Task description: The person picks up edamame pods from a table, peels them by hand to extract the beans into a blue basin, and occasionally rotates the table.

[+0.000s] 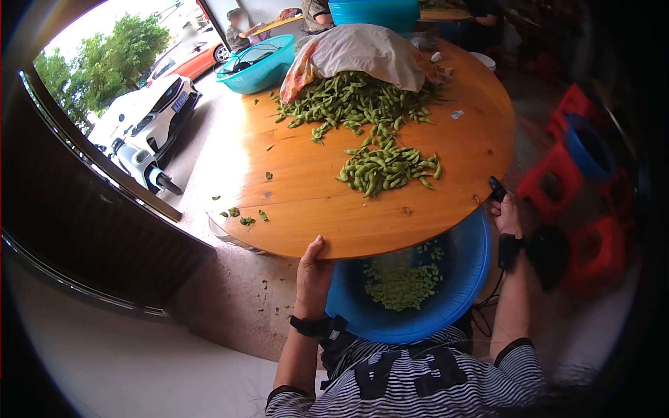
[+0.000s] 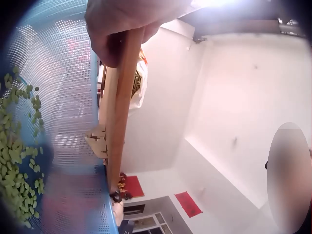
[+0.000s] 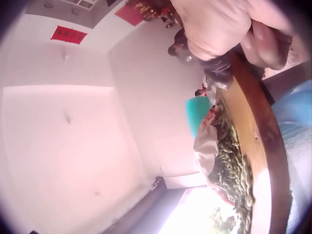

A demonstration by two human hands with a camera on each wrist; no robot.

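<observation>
Beyond the far left rim of the round table (image 1: 313, 209) stands a teal basket (image 1: 261, 63). At the near rim, the left hand (image 1: 312, 268) grips the tabletop: the thumb lies on top and the fingers (image 2: 122, 29) curl underneath, a hold that looks meant to steady or shift the table. Just right of it, tucked under the near rim on the person's lap, sits a blue basin (image 1: 460, 279) with shelled beans (image 1: 403, 284) in it. It probably sits there so that whatever comes off the edge lands inside. On the table are 2 lots of green pods. A small pile of pods (image 1: 387, 169) lies near the centre, within reach, and a large heap of pods (image 1: 355, 97) spills from a cloth sack (image 1: 362, 52) at the far side. At the right rim, the right hand (image 1: 506, 214) also clasps the edge, fingers (image 3: 263, 44) wrapped round it. Right of the table stand red stools (image 1: 557, 174).
</observation>
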